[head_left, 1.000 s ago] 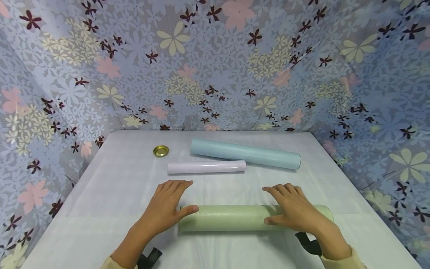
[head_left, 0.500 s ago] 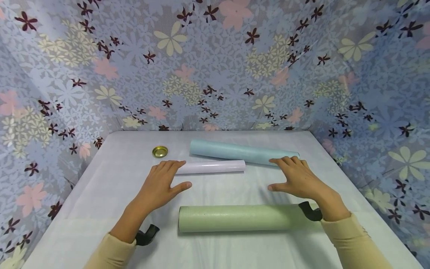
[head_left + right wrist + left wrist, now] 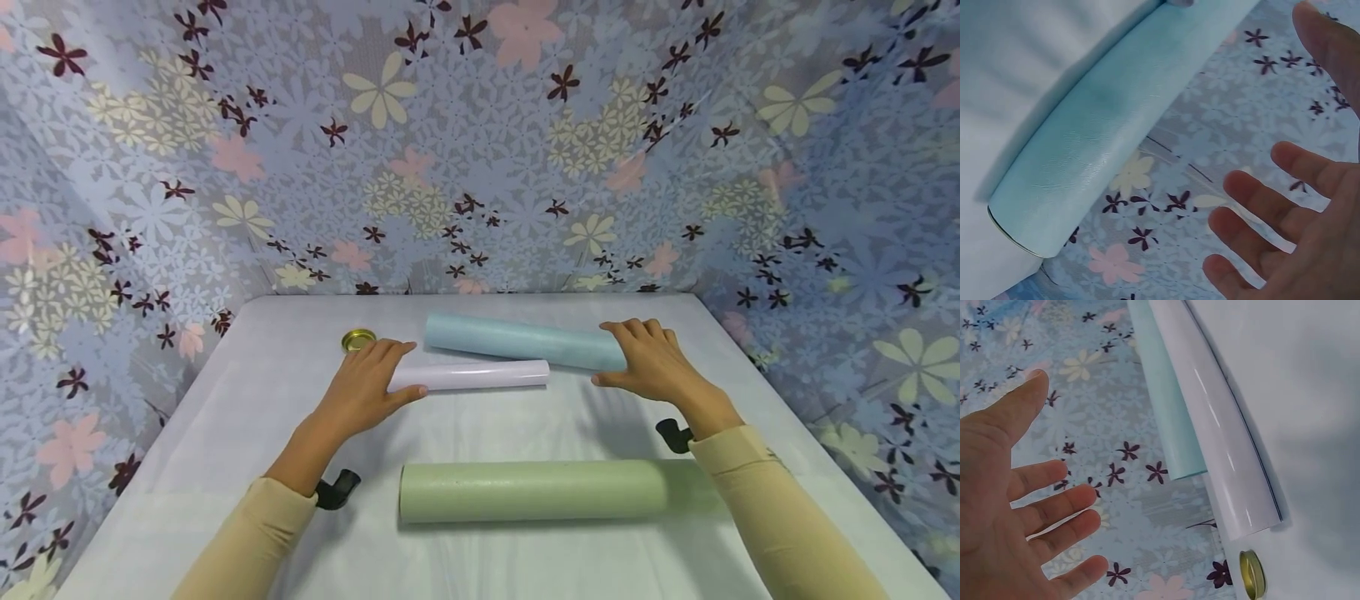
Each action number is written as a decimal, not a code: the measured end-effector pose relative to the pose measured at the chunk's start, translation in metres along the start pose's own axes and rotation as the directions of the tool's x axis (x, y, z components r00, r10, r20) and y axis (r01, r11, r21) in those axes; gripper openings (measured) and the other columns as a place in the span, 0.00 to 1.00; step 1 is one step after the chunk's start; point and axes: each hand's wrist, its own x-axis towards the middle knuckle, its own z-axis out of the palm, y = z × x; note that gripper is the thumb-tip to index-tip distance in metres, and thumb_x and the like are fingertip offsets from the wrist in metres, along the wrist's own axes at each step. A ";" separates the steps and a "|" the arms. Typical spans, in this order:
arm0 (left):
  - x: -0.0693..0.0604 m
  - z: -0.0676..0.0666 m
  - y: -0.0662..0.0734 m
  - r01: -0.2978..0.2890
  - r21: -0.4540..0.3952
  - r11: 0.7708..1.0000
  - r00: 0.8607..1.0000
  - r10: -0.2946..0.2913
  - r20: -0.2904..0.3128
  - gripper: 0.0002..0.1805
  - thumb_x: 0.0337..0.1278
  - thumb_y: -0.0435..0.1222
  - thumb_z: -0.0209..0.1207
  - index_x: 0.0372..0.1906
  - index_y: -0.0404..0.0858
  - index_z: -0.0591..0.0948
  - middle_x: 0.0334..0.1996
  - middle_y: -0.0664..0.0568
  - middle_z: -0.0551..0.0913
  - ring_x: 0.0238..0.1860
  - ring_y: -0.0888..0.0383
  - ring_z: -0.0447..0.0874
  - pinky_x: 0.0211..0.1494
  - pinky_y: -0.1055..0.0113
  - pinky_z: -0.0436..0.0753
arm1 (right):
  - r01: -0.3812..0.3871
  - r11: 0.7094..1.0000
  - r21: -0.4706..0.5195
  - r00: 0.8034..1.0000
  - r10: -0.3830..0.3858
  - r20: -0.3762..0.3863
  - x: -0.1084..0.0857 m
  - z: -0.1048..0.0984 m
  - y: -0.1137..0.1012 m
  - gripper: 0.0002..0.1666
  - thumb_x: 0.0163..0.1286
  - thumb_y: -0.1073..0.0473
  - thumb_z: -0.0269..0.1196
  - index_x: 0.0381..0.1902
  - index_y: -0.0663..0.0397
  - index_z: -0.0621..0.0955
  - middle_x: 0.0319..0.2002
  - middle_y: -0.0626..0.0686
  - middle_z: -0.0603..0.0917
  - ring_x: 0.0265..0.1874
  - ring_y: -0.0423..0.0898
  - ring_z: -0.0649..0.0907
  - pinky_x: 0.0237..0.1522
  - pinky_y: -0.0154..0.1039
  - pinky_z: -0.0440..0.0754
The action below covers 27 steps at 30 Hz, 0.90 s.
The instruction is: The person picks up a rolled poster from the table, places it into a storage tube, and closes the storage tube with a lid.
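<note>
Toward the far edge of the white table (image 3: 187,467), I watch remotely as the left hand (image 3: 358,390) hovers by the left end of the white roll (image 3: 480,375), the right hand (image 3: 654,367) by the right end of the blue roll (image 3: 525,340); both have fingers spread, gripping nothing; a gold lid (image 3: 356,338) lies toward the far-left corner.
</note>
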 end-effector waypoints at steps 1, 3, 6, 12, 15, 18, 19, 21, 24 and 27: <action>0.003 0.001 -0.001 0.000 0.001 1.000 1.000 0.000 0.006 0.38 0.55 0.57 0.58 0.66 0.40 0.68 0.58 0.44 0.74 0.62 0.45 0.70 0.64 0.44 0.67 | -0.003 1.000 -0.003 1.000 0.003 0.002 0.003 0.001 0.001 0.52 0.54 0.35 0.66 0.70 0.51 0.61 0.63 0.66 0.67 0.60 0.69 0.63 0.56 0.66 0.60; 0.009 0.003 -0.003 -0.004 0.011 1.000 1.000 0.004 0.014 0.38 0.55 0.57 0.58 0.66 0.40 0.68 0.58 0.44 0.74 0.62 0.44 0.70 0.64 0.44 0.67 | -0.006 1.000 -0.005 1.000 0.006 0.002 0.010 0.003 0.003 0.52 0.54 0.36 0.67 0.70 0.51 0.61 0.63 0.66 0.67 0.60 0.69 0.63 0.55 0.66 0.61; 0.017 0.006 -0.006 -0.007 0.027 1.000 1.000 0.006 0.020 0.39 0.54 0.57 0.59 0.66 0.40 0.68 0.58 0.44 0.74 0.61 0.44 0.70 0.64 0.45 0.68 | -0.012 1.000 -0.004 1.000 0.012 0.004 0.019 0.007 0.005 0.53 0.53 0.37 0.68 0.70 0.52 0.61 0.63 0.66 0.67 0.59 0.69 0.64 0.56 0.66 0.61; 0.030 0.015 -0.016 -0.003 0.032 0.999 0.999 0.001 0.054 0.39 0.53 0.57 0.60 0.66 0.39 0.68 0.58 0.43 0.75 0.60 0.44 0.71 0.62 0.47 0.71 | -0.014 1.000 -0.006 1.000 0.014 0.020 0.035 0.014 0.010 0.54 0.53 0.35 0.67 0.70 0.52 0.61 0.63 0.65 0.67 0.60 0.68 0.64 0.58 0.66 0.61; 0.034 0.020 -0.020 -0.005 0.039 0.999 0.997 0.002 0.075 0.39 0.54 0.57 0.60 0.65 0.39 0.68 0.58 0.42 0.75 0.59 0.44 0.72 0.61 0.47 0.72 | -0.012 1.000 -0.007 1.000 0.012 0.019 0.042 0.020 0.012 0.53 0.53 0.35 0.68 0.70 0.51 0.61 0.62 0.66 0.68 0.59 0.68 0.65 0.57 0.66 0.62; 0.039 0.024 -0.023 0.004 0.041 0.999 0.995 -0.008 0.098 0.39 0.53 0.57 0.60 0.65 0.39 0.69 0.58 0.42 0.75 0.59 0.43 0.72 0.61 0.47 0.72 | -0.019 1.000 -0.005 1.000 0.019 0.018 0.049 0.024 0.014 0.52 0.53 0.37 0.68 0.69 0.51 0.62 0.61 0.66 0.69 0.59 0.68 0.65 0.57 0.66 0.61; 0.040 0.026 -0.024 0.007 0.046 0.999 0.994 -0.012 0.106 0.39 0.53 0.57 0.60 0.65 0.39 0.69 0.58 0.42 0.75 0.59 0.43 0.72 0.61 0.47 0.72 | -0.021 1.000 -0.003 1.000 0.021 0.018 0.051 0.026 0.015 0.52 0.53 0.37 0.68 0.69 0.52 0.62 0.61 0.66 0.69 0.59 0.69 0.65 0.57 0.66 0.61; 0.043 0.028 -0.026 0.017 0.057 0.998 0.992 -0.024 0.127 0.39 0.53 0.57 0.60 0.66 0.39 0.68 0.59 0.42 0.74 0.60 0.43 0.71 0.61 0.46 0.72 | -0.030 1.000 -0.004 0.999 0.030 0.024 0.054 0.029 0.017 0.52 0.53 0.38 0.69 0.69 0.52 0.62 0.61 0.66 0.69 0.59 0.69 0.65 0.57 0.66 0.61; 0.047 0.034 -0.029 0.035 0.073 0.997 0.986 -0.046 0.160 0.40 0.52 0.57 0.60 0.66 0.39 0.68 0.59 0.42 0.74 0.61 0.43 0.70 0.62 0.46 0.70 | -0.044 0.999 0.000 0.998 0.044 0.035 0.059 0.034 0.021 0.52 0.52 0.38 0.69 0.69 0.52 0.62 0.61 0.66 0.69 0.60 0.69 0.64 0.58 0.66 0.60; 0.050 0.039 -0.032 0.051 0.079 0.996 0.979 -0.066 0.194 0.41 0.52 0.58 0.61 0.66 0.40 0.68 0.61 0.42 0.73 0.63 0.43 0.69 0.64 0.46 0.69 | -0.056 0.998 0.001 0.997 0.056 0.047 0.064 0.039 0.025 0.52 0.52 0.38 0.69 0.69 0.52 0.62 0.61 0.66 0.69 0.59 0.69 0.65 0.58 0.65 0.61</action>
